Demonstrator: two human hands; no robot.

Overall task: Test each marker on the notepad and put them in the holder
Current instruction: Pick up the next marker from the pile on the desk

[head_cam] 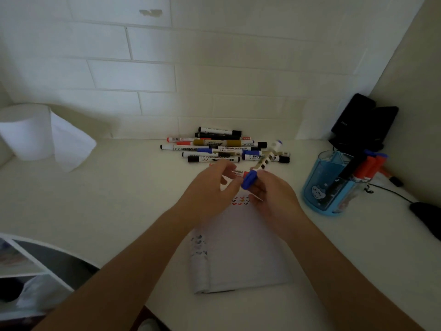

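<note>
Above the notepad [243, 254], the left hand [210, 187] pinches the marker [239, 173] and the right hand [272, 197] grips its blue cap [249, 181]. A hard tug could send it flying.

Two hands [210, 187] [272, 194]; one notepad [243, 254]; one holder [319, 187]

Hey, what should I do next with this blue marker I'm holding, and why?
Probably pull off the blue cap: it looks seated on the marker held between left hand and right hand above the notepad, whose test marks show no blue.
</note>
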